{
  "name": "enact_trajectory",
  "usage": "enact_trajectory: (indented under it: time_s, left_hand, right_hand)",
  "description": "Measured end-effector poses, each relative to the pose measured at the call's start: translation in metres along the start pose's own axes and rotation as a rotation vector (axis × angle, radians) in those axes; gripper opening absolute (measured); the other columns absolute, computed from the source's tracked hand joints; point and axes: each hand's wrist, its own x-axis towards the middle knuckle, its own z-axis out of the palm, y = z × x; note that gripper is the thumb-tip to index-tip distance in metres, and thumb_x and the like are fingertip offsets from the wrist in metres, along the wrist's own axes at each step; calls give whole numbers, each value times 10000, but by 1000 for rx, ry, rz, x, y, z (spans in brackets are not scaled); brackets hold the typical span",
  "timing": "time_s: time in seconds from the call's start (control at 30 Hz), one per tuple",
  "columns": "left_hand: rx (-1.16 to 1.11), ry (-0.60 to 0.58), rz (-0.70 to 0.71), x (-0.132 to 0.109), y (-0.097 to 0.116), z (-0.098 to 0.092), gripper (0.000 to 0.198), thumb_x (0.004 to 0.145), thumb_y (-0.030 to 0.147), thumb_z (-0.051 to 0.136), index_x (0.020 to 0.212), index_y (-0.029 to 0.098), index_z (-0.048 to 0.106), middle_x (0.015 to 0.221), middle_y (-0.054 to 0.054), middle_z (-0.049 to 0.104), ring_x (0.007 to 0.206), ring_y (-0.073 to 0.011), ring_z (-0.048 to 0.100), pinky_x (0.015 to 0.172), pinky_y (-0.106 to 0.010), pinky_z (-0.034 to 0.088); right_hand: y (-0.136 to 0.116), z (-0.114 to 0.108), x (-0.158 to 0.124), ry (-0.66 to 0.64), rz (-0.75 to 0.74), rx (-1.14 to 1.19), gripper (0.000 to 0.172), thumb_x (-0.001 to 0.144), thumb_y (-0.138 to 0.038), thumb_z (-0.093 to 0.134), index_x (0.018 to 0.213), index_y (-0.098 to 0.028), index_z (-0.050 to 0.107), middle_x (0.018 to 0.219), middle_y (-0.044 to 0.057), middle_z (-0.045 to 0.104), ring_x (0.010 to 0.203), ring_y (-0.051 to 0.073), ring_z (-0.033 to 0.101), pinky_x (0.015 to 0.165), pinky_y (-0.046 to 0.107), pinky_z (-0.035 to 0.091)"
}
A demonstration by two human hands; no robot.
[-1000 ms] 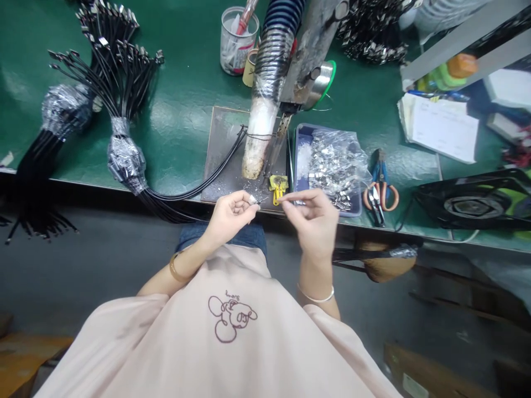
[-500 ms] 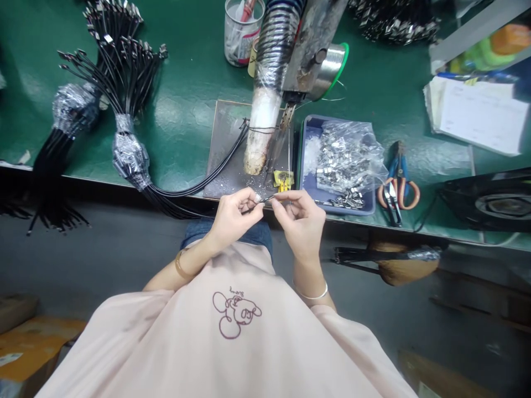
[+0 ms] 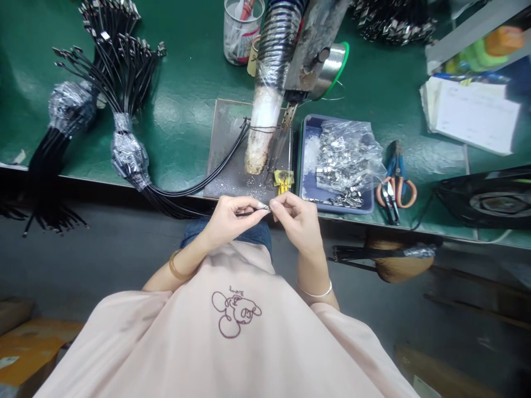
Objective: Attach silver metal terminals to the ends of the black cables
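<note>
Both hands meet just below the front edge of the green bench. My left hand [image 3: 232, 218] pinches the end of a thin black cable [image 3: 207, 179] that runs back to a foil-wrapped bundle [image 3: 126, 155]. My right hand [image 3: 296, 218] is pinched closed against the cable tip, on a small metal piece too small to make out. Just above the hands lie a grey metal plate [image 3: 226, 143] and a small yellow jig [image 3: 283, 178]. A blue tray [image 3: 307, 166] of metal shells in a plastic bag [image 3: 346, 155] sits to the right.
A ribbed extraction hose with a plastic-wrapped nozzle [image 3: 265, 110] hangs over the plate beside a solder spool [image 3: 334, 58]. A second cable bundle [image 3: 66, 105] lies left. Orange-handled snips [image 3: 394, 185], papers [image 3: 473, 113], a fan [image 3: 489, 202] and a clear cup [image 3: 240, 30] are around.
My right hand came in from the tray side towards my left hand, and the fingertips now touch at the cable end. The camera shifted slightly.
</note>
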Motion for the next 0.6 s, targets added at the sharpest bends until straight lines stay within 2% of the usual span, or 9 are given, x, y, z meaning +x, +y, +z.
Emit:
enact_trajectory:
  time_s: [0.07, 0.13, 0.23, 0.3, 0.37, 0.47, 0.53, 0.6]
  left_hand:
    - [-6, 22, -15, 0, 0, 0, 180, 760, 293, 722, 709, 121, 720, 550, 13, 573, 517, -69, 395, 500, -209, 338]
    - [-38, 48, -38, 1, -1, -2, 182, 747, 301, 731, 698, 126, 725, 515, 31, 519, 501, -65, 361, 485, -211, 293]
    - [-106, 62, -78, 6, 0, -5, 228, 726, 347, 769, 668, 135, 710, 521, 31, 510, 501, -66, 371, 492, -219, 279]
    - [-153, 50, -109, 9, 0, -8, 250, 713, 369, 787, 670, 137, 706, 547, 23, 538, 508, -66, 389, 501, -219, 288]
    - [-191, 41, -137, 12, 1, -10, 249, 709, 371, 790, 688, 135, 715, 565, 20, 559, 516, -65, 401, 508, -215, 298]
    - [-242, 35, -158, 16, 1, -9, 260, 698, 374, 794, 696, 127, 714, 601, 6, 606, 540, -67, 443, 533, -212, 342]
    - [-261, 35, -155, 18, 2, -7, 287, 688, 393, 806, 683, 127, 698, 620, -1, 629, 554, -72, 471, 549, -214, 373]
    - [-248, 57, -143, 21, 2, -5, 318, 675, 415, 824, 660, 135, 673, 583, 17, 595, 537, -69, 449, 530, -210, 360]
  right_hand:
    - [0, 0, 0, -10, 20, 8, 362, 914, -409, 614, 624, -202, 553, 494, -67, 467, 433, 73, 397, 441, 216, 328]
    - [0, 1, -2, 149, -26, -42, 302, 890, -414, 653, 678, -206, 600, 502, -73, 472, 427, 73, 393, 442, 224, 330]
    - [3, 4, -7, 436, -128, 6, 179, 928, -397, 613, 945, -221, 642, 550, -78, 527, 424, 88, 476, 442, 227, 382]
    - [5, 5, -10, 513, -164, 68, 158, 965, -343, 576, 1075, -232, 603, 608, -71, 605, 407, 87, 520, 417, 218, 399]
    - [6, 5, -11, 501, -205, 30, 119, 961, -266, 601, 1077, -242, 602, 697, -50, 691, 442, 92, 600, 434, 215, 453]
    - [7, 6, -9, 423, -390, -199, 98, 905, -167, 673, 955, -246, 642, 836, -7, 771, 692, 146, 753, 632, 261, 593]
    - [7, 8, -6, 372, -523, -341, 129, 882, -132, 688, 910, -250, 645, 897, 14, 791, 811, 172, 775, 720, 294, 619]
    - [9, 11, -3, 351, -578, -405, 145, 885, -114, 670, 900, -254, 634, 933, 26, 797, 830, 173, 775, 724, 299, 622]
